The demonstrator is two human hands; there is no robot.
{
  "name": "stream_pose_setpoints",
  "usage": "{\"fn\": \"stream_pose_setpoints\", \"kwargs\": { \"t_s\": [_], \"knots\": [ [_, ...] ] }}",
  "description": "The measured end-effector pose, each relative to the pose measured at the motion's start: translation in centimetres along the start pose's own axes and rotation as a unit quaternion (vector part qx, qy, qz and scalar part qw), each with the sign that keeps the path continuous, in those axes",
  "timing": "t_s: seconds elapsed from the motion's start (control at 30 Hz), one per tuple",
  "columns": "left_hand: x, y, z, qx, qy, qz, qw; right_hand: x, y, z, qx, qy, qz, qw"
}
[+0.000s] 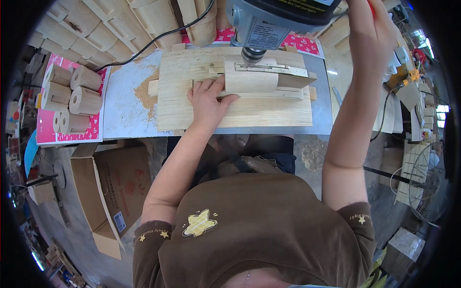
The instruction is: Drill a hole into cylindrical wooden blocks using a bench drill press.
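Observation:
A pale wooden cylinder (249,82) with a slot along its top lies sideways in a wooden jig on a flat board (182,113). My left hand (210,98) grips its left end, index finger against the end and thumb along the near side. Directly above the slot is the chuck (252,55) of a grey-blue drill press (269,26); whether a bit touches the wood cannot be made out. A flat strip (297,80) juts from the cylinder's right end. Raised at the upper right, my right hand (377,26) is closed around a red handle (371,7), mostly hidden.
Several wooden cylinders (86,101) stand on a pink sheet at the left. More wooden pieces (120,33) are stacked behind, with a black cable (163,34) across them. Sawdust (145,96) lies beside the board. An open cardboard box (113,192) and a fan (425,180) are below table level.

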State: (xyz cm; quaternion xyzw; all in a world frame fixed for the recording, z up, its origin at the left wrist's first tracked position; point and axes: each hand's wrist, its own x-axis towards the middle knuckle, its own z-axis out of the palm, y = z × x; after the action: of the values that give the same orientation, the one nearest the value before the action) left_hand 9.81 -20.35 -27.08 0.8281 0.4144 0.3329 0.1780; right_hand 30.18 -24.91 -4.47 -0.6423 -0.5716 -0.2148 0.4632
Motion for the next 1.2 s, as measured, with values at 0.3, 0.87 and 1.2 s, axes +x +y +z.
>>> {"fn": "stream_pose_setpoints", "kwargs": {
  "t_s": [0.3,0.87,1.2],
  "knots": [
    [1.4,-0.6,1.1,-0.225,-0.057,-0.082,0.969,-1.8,7.3,1.3,0.220,-0.149,0.090,0.960],
    [0.0,-6.9,-16.9,-0.408,-0.065,-0.199,0.889,-16.6,7.8,0.0,0.232,-0.363,0.204,0.879],
    [0.1,-10.2,-32.6,0.099,0.176,-0.122,0.972,-18.3,5.3,-0.5,0.226,-0.319,0.166,0.905]
  ]
}}
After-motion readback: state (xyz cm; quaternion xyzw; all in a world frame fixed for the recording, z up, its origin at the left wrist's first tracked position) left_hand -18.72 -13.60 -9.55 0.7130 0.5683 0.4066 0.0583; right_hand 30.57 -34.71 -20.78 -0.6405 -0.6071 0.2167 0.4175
